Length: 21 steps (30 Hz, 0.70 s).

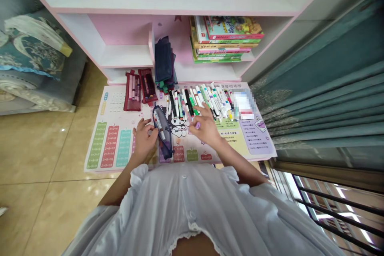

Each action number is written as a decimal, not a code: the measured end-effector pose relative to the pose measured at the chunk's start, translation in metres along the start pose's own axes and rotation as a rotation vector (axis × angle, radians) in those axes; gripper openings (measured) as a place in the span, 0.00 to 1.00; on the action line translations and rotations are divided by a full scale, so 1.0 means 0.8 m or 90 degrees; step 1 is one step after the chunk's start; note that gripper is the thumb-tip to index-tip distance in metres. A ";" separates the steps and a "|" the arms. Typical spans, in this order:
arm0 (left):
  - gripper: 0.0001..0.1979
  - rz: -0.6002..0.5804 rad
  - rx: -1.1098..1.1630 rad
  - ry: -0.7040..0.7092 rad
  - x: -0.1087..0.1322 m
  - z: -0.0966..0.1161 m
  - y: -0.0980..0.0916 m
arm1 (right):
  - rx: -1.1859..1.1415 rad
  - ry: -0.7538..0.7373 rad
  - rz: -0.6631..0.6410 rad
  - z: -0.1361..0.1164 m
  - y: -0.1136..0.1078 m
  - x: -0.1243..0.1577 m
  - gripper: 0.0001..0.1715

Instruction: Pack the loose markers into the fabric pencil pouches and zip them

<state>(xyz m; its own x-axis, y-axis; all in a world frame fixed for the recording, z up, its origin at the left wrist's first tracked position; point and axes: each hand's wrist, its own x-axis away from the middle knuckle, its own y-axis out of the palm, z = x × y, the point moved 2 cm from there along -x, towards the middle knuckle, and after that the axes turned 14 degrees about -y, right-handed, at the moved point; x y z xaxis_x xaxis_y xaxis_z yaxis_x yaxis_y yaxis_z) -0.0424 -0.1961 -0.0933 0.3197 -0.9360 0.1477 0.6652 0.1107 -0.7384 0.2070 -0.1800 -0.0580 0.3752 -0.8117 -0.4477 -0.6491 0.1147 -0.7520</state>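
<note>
My left hand [145, 137] rests on the desk mat and holds the left edge of a dark blue mesh pencil case [163, 130], which lies open with a pen or two inside. My right hand [205, 126] hovers over the near end of a row of several markers [201, 100], its fingers curled around a small purple-capped marker [197, 125]. The markers lie side by side across the middle of the colourful desk mat [114, 144].
Two red pencil cases [139, 90] with pens lie at the back left of the mat. A stack of dark blue cases [164, 64] stands in the pink shelf unit, with a pile of books [225, 38] to its right. Teal curtains [324, 100] hang on the right.
</note>
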 end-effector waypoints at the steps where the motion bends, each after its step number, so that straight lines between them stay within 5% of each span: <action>1: 0.08 0.002 0.000 0.004 0.000 0.000 0.000 | -0.032 -0.020 -0.024 -0.013 0.011 0.000 0.09; 8: 0.08 0.018 0.002 0.007 0.001 -0.002 -0.002 | -0.061 -0.054 -0.183 -0.067 0.073 -0.013 0.07; 21: 0.08 0.016 0.007 0.006 0.001 -0.002 -0.004 | 0.050 -0.057 -0.253 -0.066 0.118 -0.022 0.11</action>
<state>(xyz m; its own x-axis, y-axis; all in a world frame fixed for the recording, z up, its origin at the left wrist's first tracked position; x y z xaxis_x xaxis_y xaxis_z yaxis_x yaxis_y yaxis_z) -0.0454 -0.1976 -0.0917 0.3301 -0.9358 0.1235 0.6643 0.1374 -0.7347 0.1040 -0.1851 -0.0955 0.6449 -0.7487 -0.1534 -0.3916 -0.1514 -0.9076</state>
